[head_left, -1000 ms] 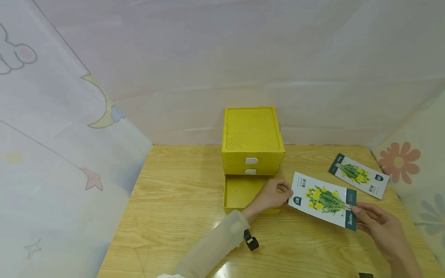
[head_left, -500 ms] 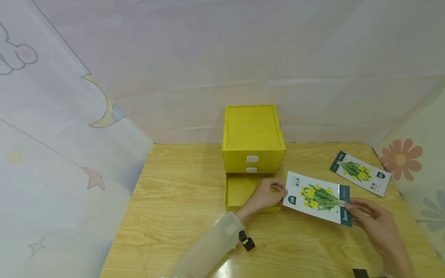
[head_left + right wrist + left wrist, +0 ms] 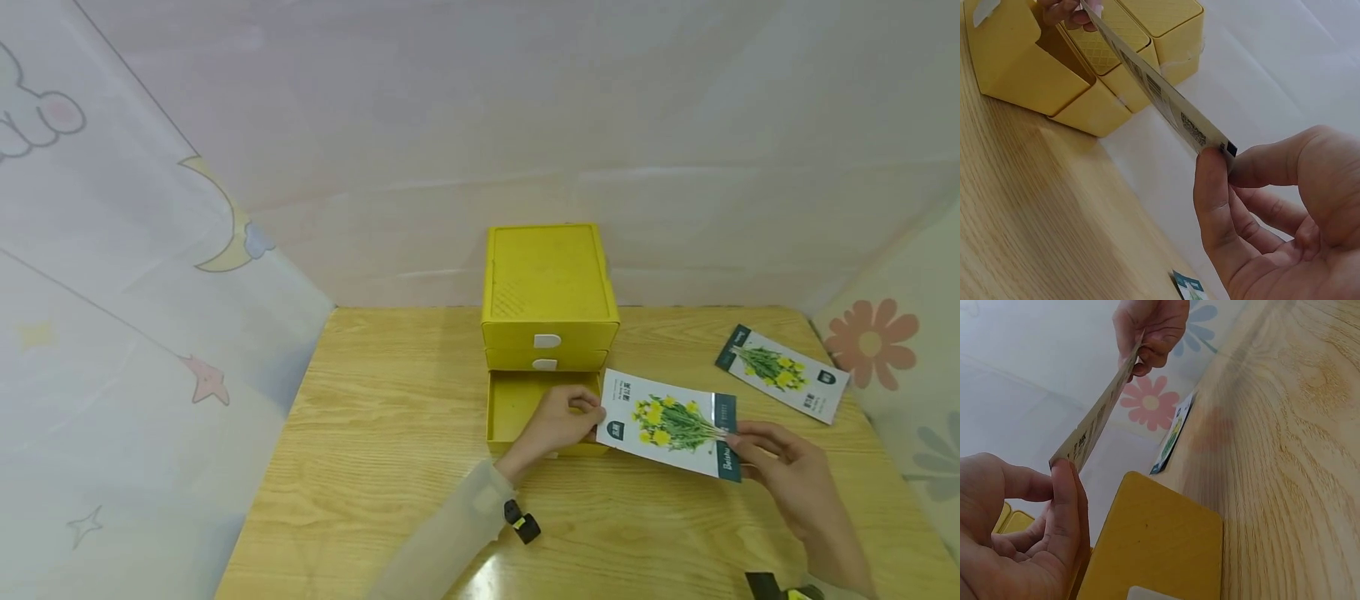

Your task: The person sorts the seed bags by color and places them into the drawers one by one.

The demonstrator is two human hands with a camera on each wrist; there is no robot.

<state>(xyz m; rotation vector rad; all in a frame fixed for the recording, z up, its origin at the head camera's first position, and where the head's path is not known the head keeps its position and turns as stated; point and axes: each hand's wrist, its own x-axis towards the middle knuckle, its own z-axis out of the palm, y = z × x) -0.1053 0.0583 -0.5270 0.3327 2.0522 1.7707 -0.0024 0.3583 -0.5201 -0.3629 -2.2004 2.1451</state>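
Note:
Both hands hold one white seed packet (image 3: 663,423) printed with yellow dandelions and a dark green end band. My left hand (image 3: 561,421) pinches its left edge between thumb and fingers, in front of the pulled-out bottom drawer (image 3: 513,406). At the green end, my right hand (image 3: 787,471) pinches the packet with thumb and fingers. The left wrist view shows the packet (image 3: 1100,415) edge-on, raised above the wooden table. In the right wrist view a barcode and a square code show on the packet's back (image 3: 1160,90).
A yellow drawer unit (image 3: 551,275) with white handle tabs stands at the table's back edge. A second, similar seed packet (image 3: 783,373) lies at the back right of the wooden table (image 3: 375,400). Printed cloth walls enclose the back and sides.
Both hands have moved the seed packet left, and its left end now overlaps the bottom drawer's right side in the head view. Both grips stay the same.

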